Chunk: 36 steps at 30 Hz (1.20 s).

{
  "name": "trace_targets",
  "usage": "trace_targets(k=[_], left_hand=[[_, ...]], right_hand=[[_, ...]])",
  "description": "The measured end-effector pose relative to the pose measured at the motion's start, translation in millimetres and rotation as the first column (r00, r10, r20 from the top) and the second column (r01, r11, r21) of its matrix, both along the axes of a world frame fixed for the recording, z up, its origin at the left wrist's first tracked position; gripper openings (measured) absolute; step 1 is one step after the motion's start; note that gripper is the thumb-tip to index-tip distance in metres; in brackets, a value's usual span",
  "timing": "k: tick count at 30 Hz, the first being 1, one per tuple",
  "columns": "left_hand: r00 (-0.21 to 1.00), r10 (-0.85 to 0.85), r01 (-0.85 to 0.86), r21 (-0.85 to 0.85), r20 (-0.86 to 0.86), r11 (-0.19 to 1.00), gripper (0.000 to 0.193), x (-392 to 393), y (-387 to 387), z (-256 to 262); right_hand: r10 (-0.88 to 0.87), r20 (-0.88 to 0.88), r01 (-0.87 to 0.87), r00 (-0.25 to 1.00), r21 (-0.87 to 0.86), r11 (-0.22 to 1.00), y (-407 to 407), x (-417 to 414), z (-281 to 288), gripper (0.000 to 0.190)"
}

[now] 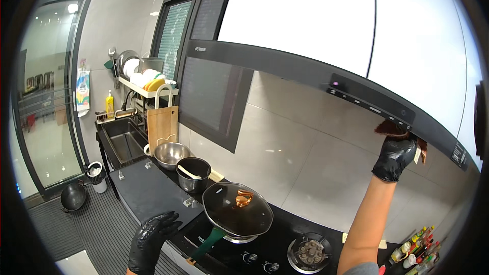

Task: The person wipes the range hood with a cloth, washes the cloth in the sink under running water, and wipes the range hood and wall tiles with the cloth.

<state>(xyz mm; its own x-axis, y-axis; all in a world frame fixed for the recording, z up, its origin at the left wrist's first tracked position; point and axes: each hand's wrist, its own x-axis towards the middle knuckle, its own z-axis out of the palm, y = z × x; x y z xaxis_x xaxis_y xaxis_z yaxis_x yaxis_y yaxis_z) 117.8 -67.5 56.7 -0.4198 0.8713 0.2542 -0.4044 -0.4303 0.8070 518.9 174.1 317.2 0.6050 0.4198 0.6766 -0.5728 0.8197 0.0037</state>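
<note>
My right hand [395,157], in a black glove, is raised to the underside of the dark range hood [275,63]. It grips a brown cloth [390,129] against the hood's lower edge, close to the row of buttons; part of the cloth hangs out beside the wrist. Low in the view, my left hand [151,236], gloved in wet-looking black, holds nothing and has its fingers apart. It hovers by the edge of a dark grey panel [153,191] lying on the counter. A lidded pan [237,214] with a green handle sits on the gas cooktop [229,254] between my hands.
A steel bowl [172,154] and a dark pot [193,175] stand behind the panel. Left of them are a wooden cutting board [162,126], a sink [126,139] and a dish rack [147,92]. Bottles [416,248] crowd the right corner, and a wok [73,196] rests on the floor.
</note>
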Motion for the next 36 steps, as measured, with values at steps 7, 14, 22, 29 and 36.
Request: trace_targets(k=[7, 14, 22, 29, 36], left_hand=[[0.992, 0.104, -0.098, -0.084, 0.072, 0.992, 0.044, -46, -16, -23], [0.968, 0.242, -0.247, -0.082, -0.070, 0.966, 0.043, -49, -41, -13], [0.987, 0.150, -0.156, -0.133, -0.054, 0.979, 0.050, -108, -67, -46], [0.985, -0.081, 0.054, -0.177, -0.150, 0.983, 0.057, -220, -43, -41], [0.979, -0.178, 0.148, -0.260, -0.096, 0.954, 0.057, -323, -27, -47]], right_hand=[[0.235, -0.098, -0.245, 0.967, -0.107, 0.964, 30, -75, 2, 0.031], [-0.324, 0.731, 0.156, 0.600, 0.290, 0.944, 102, -66, -31, 0.033], [-0.595, 0.530, 0.617, 0.604, 0.161, 0.770, 34, -220, -79, 0.018], [-0.843, 0.385, 0.874, 0.376, 0.154, 0.461, 5, -230, -73, 0.034], [-0.976, 0.166, 0.913, -0.142, 0.403, -0.064, 13, -295, 5, 0.039]])
